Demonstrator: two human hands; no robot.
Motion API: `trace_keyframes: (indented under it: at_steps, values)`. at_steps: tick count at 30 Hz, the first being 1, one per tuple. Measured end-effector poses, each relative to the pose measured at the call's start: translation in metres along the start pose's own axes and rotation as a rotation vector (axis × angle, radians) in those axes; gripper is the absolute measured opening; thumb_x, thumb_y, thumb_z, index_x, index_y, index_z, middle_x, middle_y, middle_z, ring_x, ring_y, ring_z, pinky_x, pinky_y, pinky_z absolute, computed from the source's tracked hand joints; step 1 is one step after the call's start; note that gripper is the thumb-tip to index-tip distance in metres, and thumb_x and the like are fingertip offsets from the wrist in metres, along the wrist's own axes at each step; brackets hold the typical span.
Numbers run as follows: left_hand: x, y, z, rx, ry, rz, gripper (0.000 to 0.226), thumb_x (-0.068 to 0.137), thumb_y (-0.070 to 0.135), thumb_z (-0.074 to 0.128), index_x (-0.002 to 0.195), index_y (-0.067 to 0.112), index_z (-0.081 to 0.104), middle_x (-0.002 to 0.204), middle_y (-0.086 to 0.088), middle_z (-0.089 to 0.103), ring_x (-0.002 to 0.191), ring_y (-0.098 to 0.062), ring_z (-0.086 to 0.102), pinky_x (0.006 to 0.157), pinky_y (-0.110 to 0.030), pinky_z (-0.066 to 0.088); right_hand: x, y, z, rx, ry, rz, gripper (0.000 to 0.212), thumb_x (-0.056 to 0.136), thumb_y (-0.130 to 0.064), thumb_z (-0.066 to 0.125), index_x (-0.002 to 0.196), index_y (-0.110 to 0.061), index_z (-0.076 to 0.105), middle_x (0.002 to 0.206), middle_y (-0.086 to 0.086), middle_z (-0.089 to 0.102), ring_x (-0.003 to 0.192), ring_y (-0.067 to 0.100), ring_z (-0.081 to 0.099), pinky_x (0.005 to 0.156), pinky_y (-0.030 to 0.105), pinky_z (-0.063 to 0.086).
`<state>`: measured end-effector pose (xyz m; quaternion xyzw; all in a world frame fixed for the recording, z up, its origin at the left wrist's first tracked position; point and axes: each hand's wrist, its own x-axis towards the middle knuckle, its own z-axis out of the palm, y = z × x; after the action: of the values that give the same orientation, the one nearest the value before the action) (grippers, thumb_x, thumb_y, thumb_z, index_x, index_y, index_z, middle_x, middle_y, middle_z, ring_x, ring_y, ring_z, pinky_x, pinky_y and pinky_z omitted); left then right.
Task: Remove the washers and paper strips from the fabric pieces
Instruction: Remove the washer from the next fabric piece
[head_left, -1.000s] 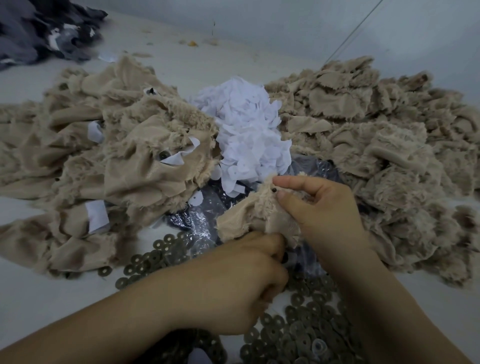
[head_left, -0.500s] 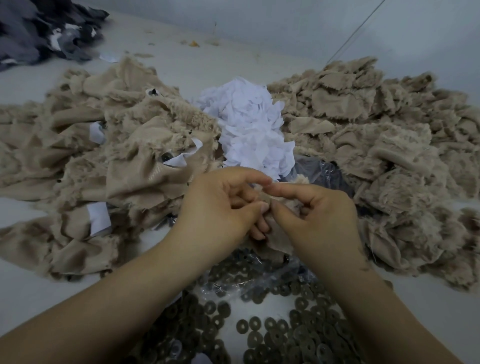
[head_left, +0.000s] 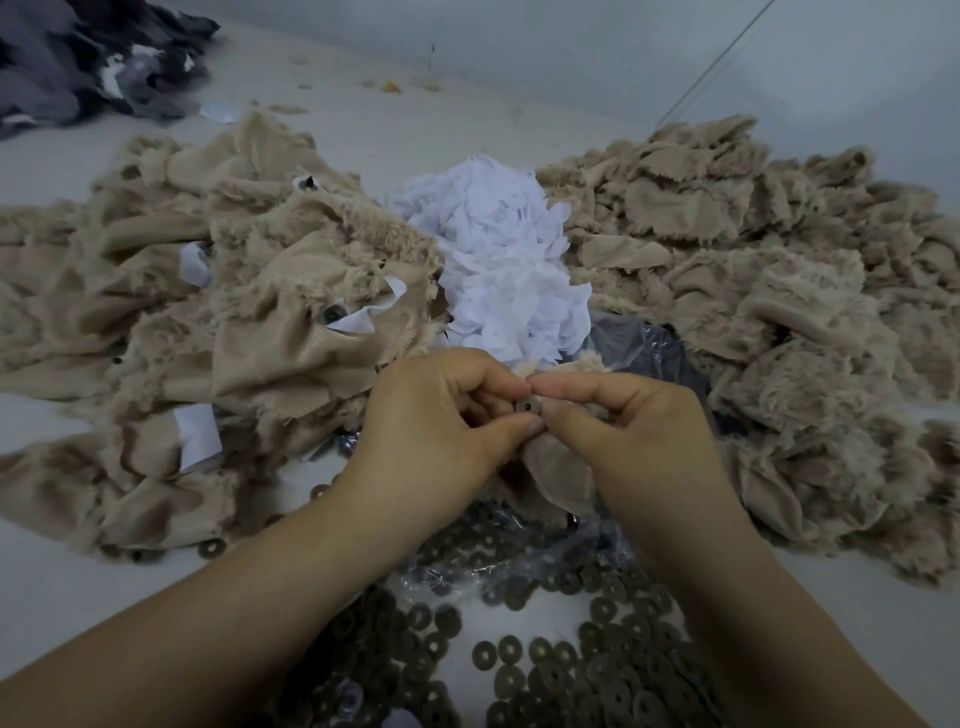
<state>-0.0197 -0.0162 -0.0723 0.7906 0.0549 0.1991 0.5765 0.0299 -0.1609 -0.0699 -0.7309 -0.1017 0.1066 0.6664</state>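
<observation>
Work surface (head_left: 62, 587), pale, carrying all items. No readable writing or labels showing.

Clear plastic bag (head_left: 649, 343): lying crumpled at the centre of the surface, partly under the hands; loose washers (head_left: 550, 675) are spreading over it and along the near edge.

Paper strips (head_left: 498, 270): white, sitting heaped at the centre, just beyond the hands.

Left fabric pile (head_left: 208, 332): beige fleece pieces lying toward the left edge, several showing white paper strips and a washer attached.

Right fabric pile (head_left: 779, 291): beige pieces lying toward the right edge.

Dark fabric (head_left: 88, 57): grey heap sitting at the far left corner.

Fabric piece (head_left: 558, 467): beige, hanging between both hands above the washers.

Washer (head_left: 529, 405): dark ring, showing on the held piece between the fingertips.

Left hand (head_left: 441, 421): fingers curling, thumb and forefinger pinching the fabric piece at the washer.

Right hand (head_left: 623, 421): fingers curling, thumb and forefinger gripping the same piece from the other side, touching the washer.
</observation>
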Motion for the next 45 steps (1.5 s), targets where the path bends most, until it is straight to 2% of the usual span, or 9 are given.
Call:
trace_keyframes:
  at_steps: [5,8,14,25,29,32,35,40,45]
  values:
    - [0.001,-0.001,0.001,0.042,-0.004,0.068,0.011,0.071,0.006,0.085,0.072,0.011,0.075,0.069,-0.006,0.070,0.061,-0.020,0.066,0.056,-0.030,0.056,-0.001,0.000,0.001,0.084,-0.076,0.015,0.009,0.087,-0.004,0.071,0.089,-0.009,0.078,0.086,0.008,0.079,0.088,0.020,0.076,0.076,0.026,0.061]
    - [0.003,0.000,-0.001,0.040,-0.044,0.075,0.010,0.070,0.006,0.086,0.070,0.010,0.076,0.068,0.000,0.071,0.057,-0.011,0.066,0.052,-0.019,0.053,-0.001,0.003,0.001,0.159,-0.116,0.050,0.015,0.091,-0.001,0.066,0.087,-0.009,0.077,0.088,0.011,0.078,0.089,0.024,0.075,0.076,0.027,0.061]
    - [0.009,0.002,-0.002,-0.002,-0.091,0.018,0.015,0.069,0.003,0.086,0.073,0.014,0.077,0.070,0.002,0.073,0.062,-0.006,0.070,0.058,-0.014,0.053,0.000,0.006,0.001,0.274,-0.154,0.116,0.022,0.094,-0.003,0.061,0.100,-0.016,0.077,0.103,0.007,0.078,0.101,0.018,0.074,0.080,0.024,0.059]
    - [0.007,0.000,0.000,-0.008,-0.098,0.040,0.022,0.068,0.000,0.086,0.071,0.020,0.075,0.075,0.012,0.073,0.064,-0.001,0.069,0.060,-0.012,0.053,-0.004,0.005,0.003,0.334,-0.148,0.137,0.023,0.096,-0.002,0.057,0.103,-0.015,0.074,0.097,0.004,0.079,0.093,0.013,0.075,0.072,0.018,0.057]
    - [0.005,0.000,0.002,-0.020,-0.017,0.098,0.020,0.070,0.003,0.085,0.082,0.018,0.078,0.077,0.011,0.074,0.068,-0.003,0.070,0.063,-0.014,0.055,0.001,0.007,0.000,0.225,-0.069,0.069,0.021,0.088,-0.022,0.069,0.107,-0.026,0.075,0.108,-0.001,0.077,0.103,0.015,0.073,0.081,0.027,0.059]
    - [0.009,-0.002,0.001,-0.089,0.057,0.011,0.017,0.077,0.007,0.081,0.081,0.023,0.077,0.063,0.002,0.071,0.053,-0.008,0.065,0.054,-0.024,0.054,0.002,0.007,-0.001,0.193,0.005,0.046,0.056,0.064,-0.039,0.080,0.116,-0.027,0.064,0.105,-0.002,0.076,0.094,0.015,0.075,0.074,0.030,0.060]
    - [0.014,-0.006,-0.003,-0.215,0.071,-0.084,0.007,0.084,0.010,0.075,0.087,0.016,0.075,0.059,-0.006,0.068,0.047,-0.015,0.061,0.048,-0.027,0.050,0.002,0.009,-0.001,0.155,0.038,0.082,0.061,0.063,-0.024,0.087,0.117,-0.026,0.058,0.111,0.001,0.073,0.095,0.018,0.074,0.076,0.036,0.061]
    - [0.012,-0.010,-0.007,0.061,-0.022,-0.004,0.022,0.068,0.036,0.085,0.080,0.023,0.072,0.067,0.010,0.064,0.056,-0.006,0.054,0.051,-0.021,0.046,0.009,0.009,-0.005,0.391,0.083,0.197,0.060,0.064,-0.016,0.079,0.120,-0.018,0.059,0.117,0.013,0.071,0.101,0.029,0.073,0.082,0.045,0.060]
    - [0.013,-0.015,-0.003,0.087,-0.089,-0.013,0.019,0.083,0.015,0.075,0.067,0.019,0.066,0.058,0.001,0.060,0.049,-0.007,0.050,0.049,-0.021,0.043,0.011,0.009,-0.003,0.512,0.035,0.231,0.057,0.074,-0.019,0.072,0.126,0.002,0.059,0.114,0.025,0.070,0.106,0.040,0.069,0.095,0.056,0.054]
